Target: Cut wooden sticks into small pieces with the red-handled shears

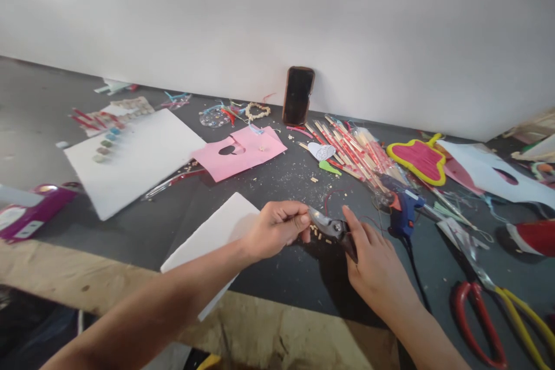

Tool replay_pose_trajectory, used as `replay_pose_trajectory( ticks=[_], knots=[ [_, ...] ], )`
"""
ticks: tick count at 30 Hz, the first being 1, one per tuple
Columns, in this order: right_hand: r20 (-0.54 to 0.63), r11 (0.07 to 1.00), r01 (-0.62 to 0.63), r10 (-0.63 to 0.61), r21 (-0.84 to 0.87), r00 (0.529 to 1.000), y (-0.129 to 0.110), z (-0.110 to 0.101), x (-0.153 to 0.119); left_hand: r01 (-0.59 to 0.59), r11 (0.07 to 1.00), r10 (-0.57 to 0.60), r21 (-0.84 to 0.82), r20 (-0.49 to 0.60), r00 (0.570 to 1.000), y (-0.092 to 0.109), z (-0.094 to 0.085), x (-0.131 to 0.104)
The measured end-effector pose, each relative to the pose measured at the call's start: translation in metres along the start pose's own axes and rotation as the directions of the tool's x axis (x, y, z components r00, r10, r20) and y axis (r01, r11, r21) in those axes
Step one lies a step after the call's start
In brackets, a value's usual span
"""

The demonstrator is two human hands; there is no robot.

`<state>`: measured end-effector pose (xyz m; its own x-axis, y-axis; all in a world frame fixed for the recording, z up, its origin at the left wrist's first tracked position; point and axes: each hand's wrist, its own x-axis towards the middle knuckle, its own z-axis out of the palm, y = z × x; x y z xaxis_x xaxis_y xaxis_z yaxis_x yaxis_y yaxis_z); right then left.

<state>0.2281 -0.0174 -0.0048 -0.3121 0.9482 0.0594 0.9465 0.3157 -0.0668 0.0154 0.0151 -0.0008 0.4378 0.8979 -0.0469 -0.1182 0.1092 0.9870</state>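
My right hand is wrapped round the dark handles of pruning shears, whose metal blades point left. At the blade tips my left hand is closed in a pinch; what sits between its thumb and fingers is too small or hidden to name. Short pale cut pieces lie on the dark tabletop just under the blades. A white foam board lies partly beneath my left forearm.
Wrapped chopsticks lie in a pile beyond my right hand, near a blue glue gun. Large scissors rest at the right. Pink paper and a white board lie left. A phone leans against the wall.
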Motion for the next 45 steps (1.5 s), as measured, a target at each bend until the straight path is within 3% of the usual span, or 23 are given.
replay_pose_trajectory(
  ticks=[5, 15, 20, 23, 27, 32, 39, 45],
  knots=[
    [0.005, 0.999, -0.001, 0.001, 0.042, 1.000, 0.000, -0.001, 0.001, 0.022, 1.000, -0.022, 0.002, 0.004, 1.000, 0.001, 0.000, -0.001],
    [0.057, 0.934, 0.022, -0.046, 0.358, 0.997, 0.009, -0.006, 0.001, 0.019, 0.997, -0.020, -0.073, -0.012, 1.000, -0.002, 0.001, 0.002],
    [0.154, 0.873, -0.099, 0.028, 0.477, 0.988, 0.015, -0.014, 0.003, 0.039, 0.994, -0.042, -0.097, -0.024, 0.999, -0.002, 0.001, 0.003],
    [0.170, 0.889, -0.100, 0.025, 0.447, 0.985, 0.016, -0.016, 0.006, 0.030, 0.993, -0.033, -0.111, -0.026, 0.999, -0.003, 0.001, 0.004],
    [0.055, 0.945, 0.017, -0.037, 0.327, 0.998, 0.013, -0.015, 0.006, 0.020, 0.988, -0.024, -0.152, -0.025, 0.999, -0.004, 0.001, 0.004],
    [-0.002, 0.971, 0.031, -0.031, 0.237, 1.000, 0.005, -0.014, 0.003, 0.015, 0.984, -0.018, -0.178, -0.018, 1.000, -0.004, 0.002, 0.002],
    [0.011, 0.974, 0.001, -0.003, 0.225, 1.000, 0.002, -0.010, 0.002, -0.034, 0.999, 0.034, 0.019, -0.001, 0.999, 0.000, 0.000, -0.001],
    [-0.027, 0.970, 0.069, -0.064, 0.231, 0.998, 0.005, -0.009, 0.003, -0.057, 0.993, 0.056, 0.103, 0.018, 0.998, 0.002, -0.002, -0.001]
  ],
)
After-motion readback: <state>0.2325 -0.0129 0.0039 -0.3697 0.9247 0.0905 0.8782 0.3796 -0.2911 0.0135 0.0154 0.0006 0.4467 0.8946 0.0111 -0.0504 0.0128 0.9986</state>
